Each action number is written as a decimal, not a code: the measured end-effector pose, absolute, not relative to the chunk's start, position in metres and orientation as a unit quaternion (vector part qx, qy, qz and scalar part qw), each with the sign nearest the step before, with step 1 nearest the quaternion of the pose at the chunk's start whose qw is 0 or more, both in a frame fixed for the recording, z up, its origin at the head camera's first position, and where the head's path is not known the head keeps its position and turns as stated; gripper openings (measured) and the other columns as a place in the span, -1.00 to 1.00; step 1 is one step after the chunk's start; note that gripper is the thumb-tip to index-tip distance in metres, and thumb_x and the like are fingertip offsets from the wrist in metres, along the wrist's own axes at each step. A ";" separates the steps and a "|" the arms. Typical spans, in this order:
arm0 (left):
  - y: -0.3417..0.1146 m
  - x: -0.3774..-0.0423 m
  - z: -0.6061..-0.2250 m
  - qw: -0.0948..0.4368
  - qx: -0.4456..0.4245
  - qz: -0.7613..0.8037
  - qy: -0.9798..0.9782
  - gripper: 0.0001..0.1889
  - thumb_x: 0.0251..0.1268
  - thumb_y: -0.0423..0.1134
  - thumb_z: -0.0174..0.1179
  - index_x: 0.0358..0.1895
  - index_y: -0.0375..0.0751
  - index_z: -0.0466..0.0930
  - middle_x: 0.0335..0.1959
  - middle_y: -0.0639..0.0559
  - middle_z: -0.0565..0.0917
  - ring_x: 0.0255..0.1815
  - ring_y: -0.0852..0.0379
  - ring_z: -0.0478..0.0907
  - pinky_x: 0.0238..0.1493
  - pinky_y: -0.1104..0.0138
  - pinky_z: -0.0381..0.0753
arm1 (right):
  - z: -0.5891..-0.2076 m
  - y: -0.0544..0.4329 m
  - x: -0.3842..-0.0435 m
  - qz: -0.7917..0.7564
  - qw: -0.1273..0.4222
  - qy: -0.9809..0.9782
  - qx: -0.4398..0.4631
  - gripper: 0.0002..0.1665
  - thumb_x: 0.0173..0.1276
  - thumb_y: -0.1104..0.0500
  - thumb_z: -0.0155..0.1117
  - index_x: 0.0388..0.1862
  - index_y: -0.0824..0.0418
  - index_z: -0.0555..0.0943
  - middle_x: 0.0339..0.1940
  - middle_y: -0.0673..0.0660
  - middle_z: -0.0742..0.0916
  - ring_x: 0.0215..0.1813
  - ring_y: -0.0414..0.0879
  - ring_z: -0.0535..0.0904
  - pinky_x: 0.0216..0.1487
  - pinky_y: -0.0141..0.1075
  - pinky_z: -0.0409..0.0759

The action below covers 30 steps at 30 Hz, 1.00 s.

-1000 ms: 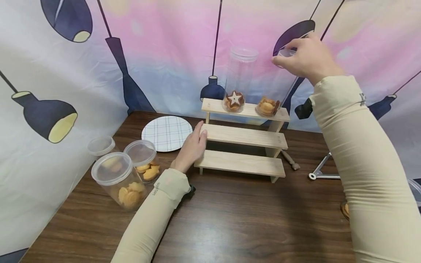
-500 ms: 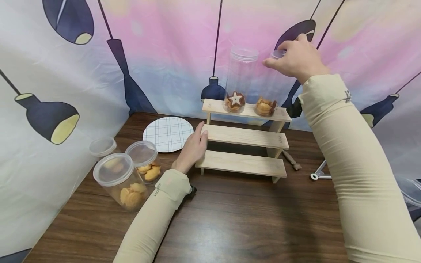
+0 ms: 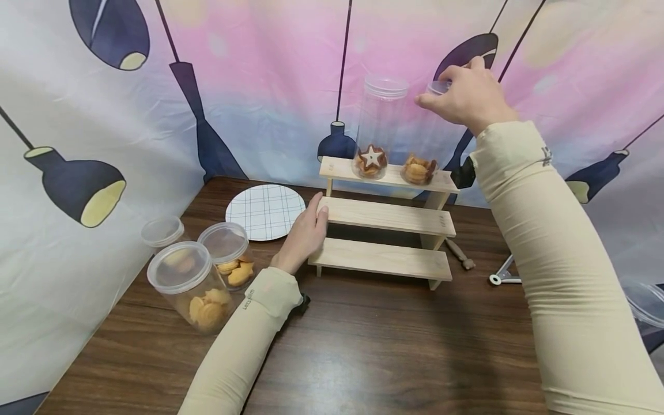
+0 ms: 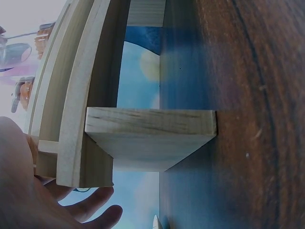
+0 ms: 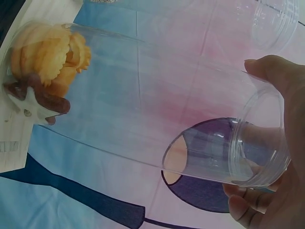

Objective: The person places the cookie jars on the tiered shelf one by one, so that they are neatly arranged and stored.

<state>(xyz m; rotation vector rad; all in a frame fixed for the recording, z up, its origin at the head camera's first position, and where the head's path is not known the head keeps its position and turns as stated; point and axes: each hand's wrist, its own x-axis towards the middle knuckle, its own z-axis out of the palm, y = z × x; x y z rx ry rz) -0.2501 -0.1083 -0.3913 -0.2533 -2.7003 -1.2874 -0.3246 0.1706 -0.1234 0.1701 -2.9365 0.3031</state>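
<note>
A three-step wooden display stand [image 3: 389, 211] is on the table. My left hand [image 3: 303, 237] grips its left end at the middle step; in the left wrist view, fingertips [image 4: 107, 217] curl behind the wood. My right hand [image 3: 469, 99] holds a tall clear jar [image 5: 143, 102] round its lid, thumb and fingers on opposite sides. This jar stands upright on the right part of the top step, with yellow cookies and a brown-and-white star cookie at its bottom. Left of it on the same step is another tall jar [image 3: 383, 115] with a star cookie inside.
Several shorter lidded jars [image 3: 181, 271], two plainly holding yellow cookies, cluster at the table's left. Behind them lies a round checked plate [image 3: 266, 212]. Right of the stand are a small wooden stick [image 3: 459, 253] and a metal bracket [image 3: 500, 274]. A printed curtain [image 3: 270, 86] hangs behind.
My right hand has brought the jar a little left, and it has gone from tilted to upright on the top step. My left hand has kept its place on the stand.
</note>
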 end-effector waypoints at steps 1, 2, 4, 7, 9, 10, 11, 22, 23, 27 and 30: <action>-0.108 -0.250 -0.391 0.070 -0.085 -0.428 -0.897 -0.37 0.63 0.11 -0.42 0.62 -0.07 -0.04 0.56 -0.14 0.21 0.52 -0.11 0.20 0.50 0.05 0.19 | -0.123 0.171 -0.324 0.103 0.093 -0.989 0.058 0.04 0.30 -0.46 0.05 0.51 0.22 0.32 0.50 0.43 0.18 0.47 0.40 0.16 0.38 0.27 0.23; -0.109 -0.250 -0.391 0.071 -0.085 -0.428 -0.897 -0.37 0.64 0.11 -0.42 0.62 -0.07 -0.04 0.56 -0.14 0.21 0.52 -0.11 0.20 0.50 0.05 0.19 | -0.123 0.170 -0.324 0.103 0.093 -0.989 0.059 0.04 0.30 -0.46 0.05 0.51 0.23 0.32 0.50 0.44 0.18 0.47 0.41 0.16 0.39 0.27 0.23; -0.109 -0.250 -0.390 0.073 -0.087 -0.428 -0.896 -0.37 0.64 0.11 -0.42 0.62 -0.07 -0.04 0.56 -0.14 0.21 0.52 -0.11 0.20 0.50 0.05 0.18 | -0.122 0.170 -0.323 0.103 0.093 -0.989 0.060 0.04 0.30 -0.46 0.04 0.51 0.23 0.31 0.51 0.44 0.17 0.48 0.41 0.15 0.39 0.27 0.21; -0.109 -0.250 -0.390 0.072 -0.087 -0.428 -0.897 -0.37 0.64 0.11 -0.42 0.62 -0.07 -0.04 0.56 -0.14 0.20 0.52 -0.12 0.20 0.51 0.05 0.18 | -0.122 0.170 -0.323 0.102 0.091 -0.989 0.060 0.04 0.30 -0.46 0.03 0.51 0.23 0.31 0.51 0.44 0.16 0.47 0.41 0.17 0.39 0.27 0.23; -0.109 -0.250 -0.390 0.070 -0.087 -0.429 -0.896 -0.37 0.63 0.12 -0.42 0.62 -0.07 -0.04 0.56 -0.14 0.20 0.53 -0.12 0.20 0.51 0.04 0.17 | -0.122 0.170 -0.323 0.101 0.090 -0.989 0.059 0.04 0.30 -0.47 0.02 0.50 0.22 0.32 0.51 0.44 0.17 0.46 0.40 0.18 0.38 0.26 0.24; -0.108 -0.250 -0.390 0.069 -0.086 -0.430 -0.896 -0.37 0.63 0.12 -0.42 0.62 -0.06 -0.04 0.56 -0.14 0.20 0.53 -0.12 0.20 0.51 0.04 0.18 | -0.122 0.171 -0.323 0.102 0.090 -0.989 0.058 0.03 0.30 -0.47 0.02 0.50 0.22 0.32 0.51 0.44 0.17 0.46 0.40 0.19 0.37 0.26 0.25; -0.108 -0.250 -0.390 0.068 -0.087 -0.430 -0.896 -0.37 0.63 0.12 -0.42 0.62 -0.06 -0.04 0.56 -0.14 0.20 0.53 -0.12 0.19 0.51 0.04 0.18 | -0.122 0.171 -0.323 0.101 0.090 -0.989 0.058 0.03 0.30 -0.47 0.02 0.50 0.22 0.33 0.50 0.44 0.17 0.45 0.40 0.20 0.37 0.26 0.25; -0.107 -0.250 -0.390 0.077 -0.098 -0.428 -0.895 -0.38 0.64 0.08 -0.40 0.61 -0.10 -0.02 0.55 -0.15 0.21 0.52 -0.11 0.21 0.49 0.05 0.21 | -0.120 0.174 -0.318 0.097 0.077 -0.990 0.064 0.11 0.30 -0.53 -0.04 0.57 0.20 0.22 0.55 0.46 0.09 0.49 0.44 0.13 0.40 0.31 0.20; -0.107 -0.250 -0.390 0.078 -0.099 -0.428 -0.895 -0.38 0.65 0.07 -0.40 0.61 -0.11 -0.02 0.55 -0.15 0.21 0.52 -0.10 0.21 0.49 0.05 0.21 | -0.119 0.174 -0.317 0.096 0.072 -0.991 0.065 0.12 0.30 -0.53 -0.04 0.58 0.18 0.20 0.56 0.47 0.06 0.50 0.45 0.10 0.41 0.32 0.19; -0.107 -0.251 -0.391 0.080 -0.096 -0.428 -0.895 -0.39 0.65 0.07 -0.40 0.61 -0.11 -0.01 0.55 -0.15 0.22 0.52 -0.10 0.21 0.49 0.06 0.21 | -0.112 0.180 -0.308 0.105 0.049 -0.992 0.057 0.14 0.29 -0.56 -0.06 0.64 0.07 0.08 0.61 0.41 -0.06 0.52 0.47 0.05 0.40 0.35 0.16; -0.107 -0.251 -0.391 0.078 -0.096 -0.430 -0.894 -0.38 0.65 0.07 -0.40 0.61 -0.12 -0.02 0.55 -0.15 0.22 0.53 -0.09 0.20 0.50 0.07 0.20 | -0.106 0.190 -0.298 0.112 0.037 -0.992 0.052 0.12 0.31 -0.56 -0.09 0.66 0.00 -0.01 0.62 0.39 -0.09 0.52 0.47 0.03 0.39 0.36 0.14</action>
